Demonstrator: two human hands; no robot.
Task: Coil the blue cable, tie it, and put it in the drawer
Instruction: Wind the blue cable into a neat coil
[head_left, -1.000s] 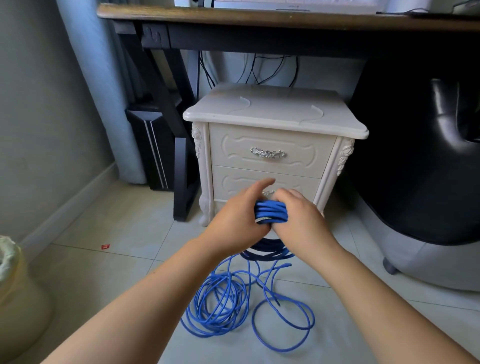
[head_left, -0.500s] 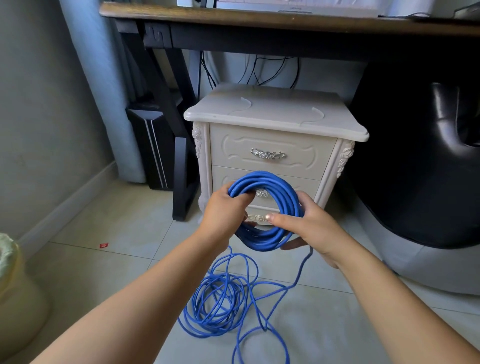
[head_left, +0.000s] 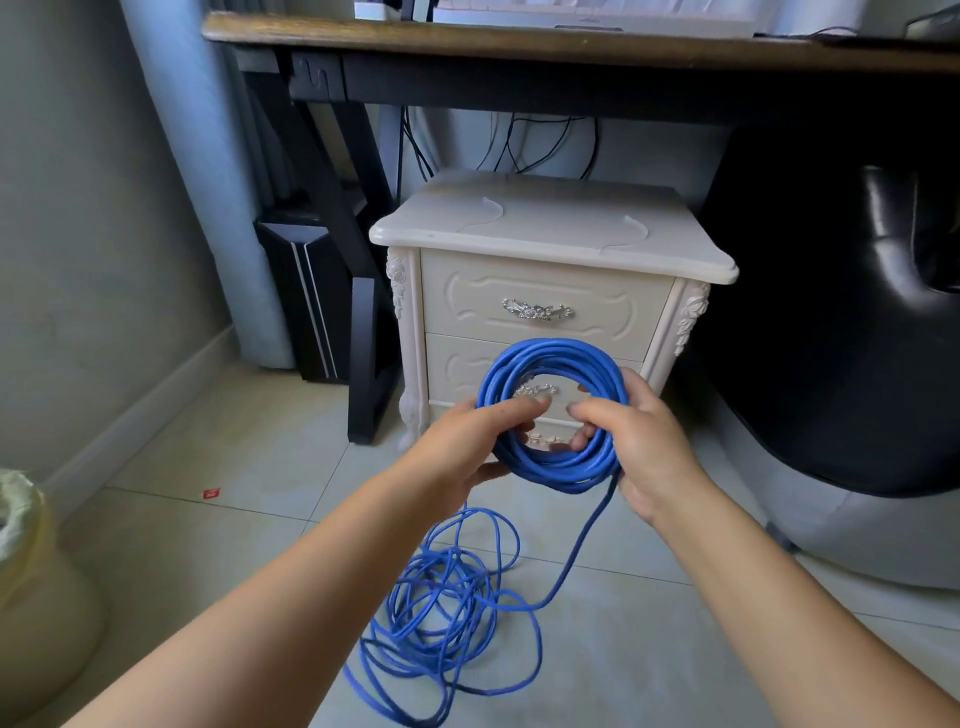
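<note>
**Blue cable half coiled, held in both hands before the shut drawers**

The blue cable (head_left: 555, 349) is partly wound into a round ring of many turns. The ring is held up in the air, upright and facing the camera, in front of the lower drawer (head_left: 457, 366) of a cream bedside cabinet (head_left: 550, 228). From the ring's lower right one strand drops to the floor (head_left: 249, 467) and joins the tangle (head_left: 441, 597) of unwound cable, which lies on the tiles just in front of the cabinet, between the two forearms.

The left hand (head_left: 467, 441) grips the ring's lower left side, fingers curled round the bundled turns and thumb laid across the front. The right hand (head_left: 647, 441) grips the right side the same way, thumb in front, fingers wrapped behind and through the ring. Both hands are closed firmly on the cable.

The lower drawer and the top drawer (head_left: 540, 291) are both shut. The cabinet stands under a wooden desk (head_left: 519, 41). A black computer tower (head_left: 306, 291) stands to its left, a black chair (head_left: 857, 312) to its right. A pale bin (head_left: 31, 545) sits at the left edge of the floor, and a small red scrap (head_left: 211, 493) lies on the tiles near it.
</note>
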